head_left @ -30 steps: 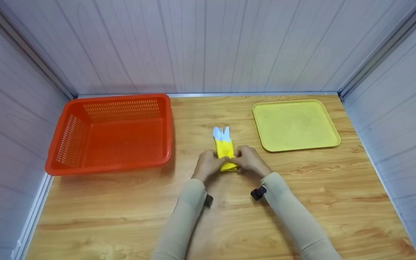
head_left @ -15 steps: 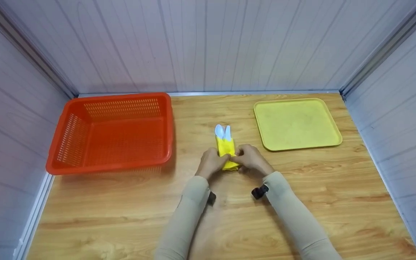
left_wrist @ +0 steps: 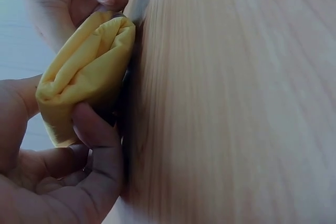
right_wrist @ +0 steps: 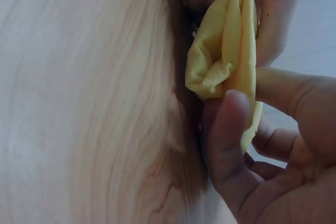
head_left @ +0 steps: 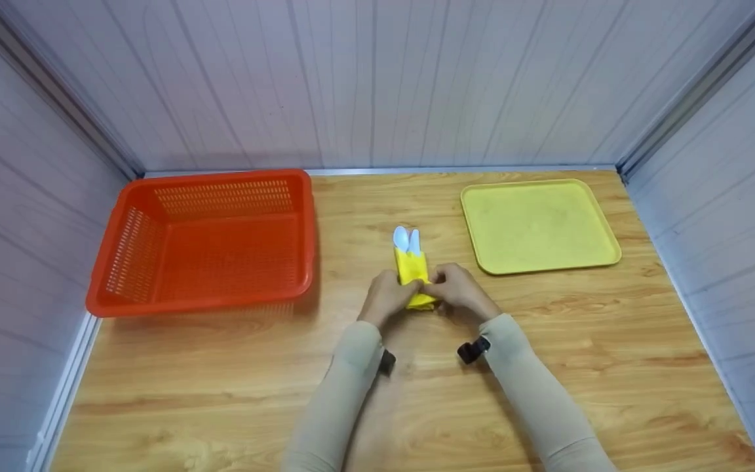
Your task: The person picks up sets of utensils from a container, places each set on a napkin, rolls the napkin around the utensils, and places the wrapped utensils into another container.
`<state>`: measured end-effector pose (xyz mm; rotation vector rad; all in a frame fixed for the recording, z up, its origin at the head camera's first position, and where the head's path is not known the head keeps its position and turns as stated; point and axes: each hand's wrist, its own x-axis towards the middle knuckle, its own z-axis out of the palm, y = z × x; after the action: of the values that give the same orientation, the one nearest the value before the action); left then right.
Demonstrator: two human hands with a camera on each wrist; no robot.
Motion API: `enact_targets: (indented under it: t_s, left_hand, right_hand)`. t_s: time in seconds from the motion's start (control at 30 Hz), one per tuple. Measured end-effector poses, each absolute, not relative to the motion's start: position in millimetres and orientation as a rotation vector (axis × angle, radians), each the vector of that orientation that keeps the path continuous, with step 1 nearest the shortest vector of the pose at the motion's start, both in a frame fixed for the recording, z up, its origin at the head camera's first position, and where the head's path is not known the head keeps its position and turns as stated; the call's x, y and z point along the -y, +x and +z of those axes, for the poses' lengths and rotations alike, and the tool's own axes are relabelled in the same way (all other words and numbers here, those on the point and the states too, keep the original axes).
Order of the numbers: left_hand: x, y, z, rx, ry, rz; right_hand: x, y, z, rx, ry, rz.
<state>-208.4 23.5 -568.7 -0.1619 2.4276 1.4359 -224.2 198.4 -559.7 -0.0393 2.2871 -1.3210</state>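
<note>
A yellow cloth napkin (head_left: 411, 265), folded into a narrow bundle, lies between my hands at the middle of the table. From its far end stick out a white spoon (head_left: 401, 237) and a white knife (head_left: 415, 241). My left hand (head_left: 384, 295) grips the bundle's left side near its close end. On the other side my right hand (head_left: 459, 288) holds it, and the thumbs meet on top. Both wrist views show the rolled layers at the near end of the napkin (left_wrist: 86, 72), with thumb and fingers around its edges. The cutlery handles are hidden inside the cloth.
An orange-red plastic basket (head_left: 200, 304) with slotted walls stands at the left. To the back right lies a flat yellow tray (head_left: 541, 226). Pale panels (head_left: 377, 85) enclose the wooden table (head_left: 220, 393) at the back and both sides.
The bundle and both hands have shifted slightly right, and the bundle has turned a little. Fork tines showed between spoon and knife a second ago; now I cannot make them out.
</note>
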Motion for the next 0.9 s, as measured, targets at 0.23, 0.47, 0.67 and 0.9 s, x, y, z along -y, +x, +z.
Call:
enact_targets:
  t_s: [0.23, 0.47, 0.67, 0.9]
  left_hand:
    - [-25.4, -206.5, -567.8, -2.405, -0.180, 1.465]
    - [-25.4, -203.7, -567.8, -2.384, -0.155, 1.503]
    - [-24.3, -201.2, -571.6, -2.317, -0.172, 1.597]
    - [-22.0, -194.3, -569.4, -2.195, -0.169, 1.765]
  right_hand:
    - [-201.9, -223.1, -561.6, -2.283, -0.055, -1.325]
    - [-204.5, -221.9, -563.0, -2.280, -0.060, -1.345]
    - [-204.6, -219.9, -562.1, -2.326, -0.114, -1.349]
    - [-204.2, -212.8, -556.2, -2.469, -0.215, -1.330]
